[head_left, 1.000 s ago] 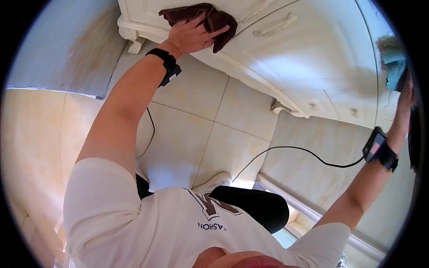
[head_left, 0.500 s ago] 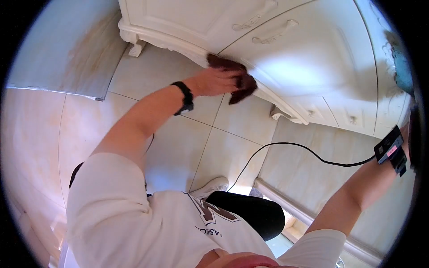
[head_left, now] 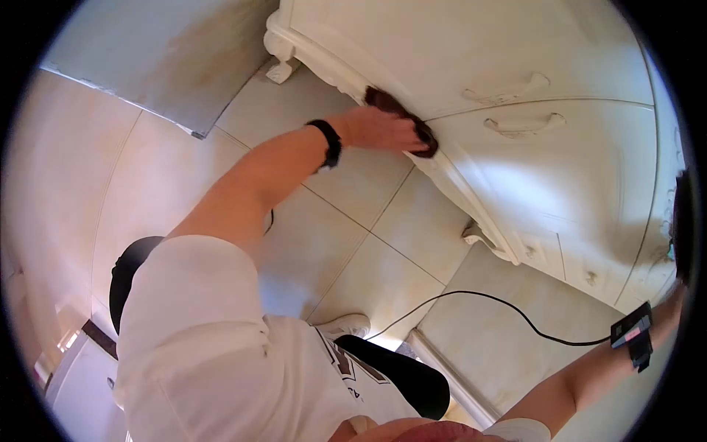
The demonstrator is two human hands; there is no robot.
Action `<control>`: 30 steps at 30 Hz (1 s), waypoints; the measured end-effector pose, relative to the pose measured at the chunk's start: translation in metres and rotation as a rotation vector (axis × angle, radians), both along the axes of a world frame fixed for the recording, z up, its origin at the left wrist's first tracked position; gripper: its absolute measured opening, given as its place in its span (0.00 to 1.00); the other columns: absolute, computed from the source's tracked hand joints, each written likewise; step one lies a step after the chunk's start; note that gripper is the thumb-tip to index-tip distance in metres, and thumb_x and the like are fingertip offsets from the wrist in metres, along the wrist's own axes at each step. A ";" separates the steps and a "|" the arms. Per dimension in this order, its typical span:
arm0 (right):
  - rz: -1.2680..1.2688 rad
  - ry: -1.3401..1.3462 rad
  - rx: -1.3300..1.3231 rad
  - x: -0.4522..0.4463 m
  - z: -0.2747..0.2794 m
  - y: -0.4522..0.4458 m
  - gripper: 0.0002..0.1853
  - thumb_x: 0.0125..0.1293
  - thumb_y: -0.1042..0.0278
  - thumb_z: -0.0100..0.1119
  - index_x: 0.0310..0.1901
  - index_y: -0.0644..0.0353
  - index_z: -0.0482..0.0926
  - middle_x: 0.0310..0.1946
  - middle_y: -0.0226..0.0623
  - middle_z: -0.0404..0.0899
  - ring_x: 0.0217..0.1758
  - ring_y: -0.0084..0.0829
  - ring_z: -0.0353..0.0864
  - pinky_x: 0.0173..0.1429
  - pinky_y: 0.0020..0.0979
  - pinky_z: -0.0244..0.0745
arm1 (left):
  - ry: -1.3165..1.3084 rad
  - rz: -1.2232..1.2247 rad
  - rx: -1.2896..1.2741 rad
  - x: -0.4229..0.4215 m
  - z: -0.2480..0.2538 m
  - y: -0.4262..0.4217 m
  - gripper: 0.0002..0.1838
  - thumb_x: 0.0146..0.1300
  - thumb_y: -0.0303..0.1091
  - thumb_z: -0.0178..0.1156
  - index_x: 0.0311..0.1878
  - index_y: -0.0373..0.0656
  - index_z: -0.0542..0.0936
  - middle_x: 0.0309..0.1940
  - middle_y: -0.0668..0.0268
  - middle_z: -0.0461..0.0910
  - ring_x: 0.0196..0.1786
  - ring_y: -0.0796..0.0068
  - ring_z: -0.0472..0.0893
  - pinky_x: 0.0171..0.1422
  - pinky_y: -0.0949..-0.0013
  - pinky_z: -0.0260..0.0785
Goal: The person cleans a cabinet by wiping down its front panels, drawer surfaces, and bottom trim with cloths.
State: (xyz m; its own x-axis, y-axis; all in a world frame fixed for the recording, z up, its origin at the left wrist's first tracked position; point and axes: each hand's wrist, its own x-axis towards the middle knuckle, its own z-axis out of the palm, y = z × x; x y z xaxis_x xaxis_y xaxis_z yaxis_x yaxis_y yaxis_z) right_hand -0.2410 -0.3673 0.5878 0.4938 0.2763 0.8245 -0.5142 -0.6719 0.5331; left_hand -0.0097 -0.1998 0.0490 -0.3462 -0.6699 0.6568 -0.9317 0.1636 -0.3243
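My left hand (head_left: 383, 130), with a black band on its wrist, is closed on a dark brown cloth (head_left: 425, 140). It presses the cloth against the lower front edge of a white cabinet (head_left: 545, 166). The cloth shows above the knuckles and past the fingertips. At the far right edge of the view, my right hand (head_left: 672, 296) reaches up beside the cabinet's carved side. A dark shape (head_left: 683, 228) is at its end, and the fingers cannot be made out. On the right wrist sits a strapped black device (head_left: 632, 328) with a cable.
The cabinet has curved handles (head_left: 524, 127), small drawers and carved feet (head_left: 283, 70). A grey-white panel (head_left: 166, 62) stands at upper left. The black cable (head_left: 508, 303) runs across the tiled floor (head_left: 346, 199) near my shoe (head_left: 345, 325). A white unit (head_left: 87, 383) is at lower left.
The view has shifted, and the cabinet appears lower and further right. My left hand still holds the brown cloth, now flatter against the cabinet's lower edge. The right hand stays at the right edge.
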 end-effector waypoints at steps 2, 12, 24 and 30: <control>0.064 0.005 0.047 0.006 -0.006 0.003 0.37 0.55 0.36 0.66 0.40 0.73 0.75 0.32 0.55 0.80 0.34 0.45 0.79 0.40 0.44 0.74 | 0.031 0.143 0.176 0.035 0.018 0.036 0.25 0.54 0.36 0.57 0.58 0.66 0.74 0.37 0.80 0.72 0.45 0.80 0.73 0.42 0.80 0.71; 0.007 -0.023 -0.076 0.000 -0.009 0.000 0.35 0.55 0.37 0.66 0.40 0.72 0.76 0.31 0.54 0.78 0.34 0.47 0.77 0.40 0.44 0.72 | 0.448 0.708 -0.718 0.121 -0.036 0.074 0.22 0.38 0.29 0.67 0.42 0.59 0.81 0.46 0.61 0.69 0.52 0.54 0.67 0.52 0.49 0.59; 0.011 -0.034 -0.032 0.009 -0.013 0.002 0.37 0.56 0.35 0.63 0.41 0.71 0.77 0.33 0.56 0.77 0.37 0.50 0.76 0.44 0.46 0.71 | 0.587 0.558 -0.041 0.084 -0.007 0.073 0.21 0.36 0.42 0.69 0.40 0.62 0.84 0.42 0.62 0.77 0.52 0.54 0.71 0.54 0.48 0.62; 0.009 -0.125 -0.003 0.011 -0.018 0.008 0.37 0.53 0.32 0.65 0.37 0.70 0.76 0.31 0.54 0.78 0.33 0.46 0.78 0.38 0.44 0.72 | 0.756 0.483 -0.570 0.080 -0.033 0.067 0.35 0.47 0.40 0.62 0.62 0.44 0.67 0.55 0.45 0.61 0.63 0.33 0.56 0.69 0.34 0.42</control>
State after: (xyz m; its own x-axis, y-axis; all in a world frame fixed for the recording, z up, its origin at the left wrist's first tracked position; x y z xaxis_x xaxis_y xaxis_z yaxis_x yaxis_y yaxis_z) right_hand -0.2304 -0.3594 0.5702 0.3843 0.2828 0.8788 -0.5710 -0.6752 0.4670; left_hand 0.0703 -0.1330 0.0156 0.5039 -0.1524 0.8502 -0.8485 -0.2715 0.4542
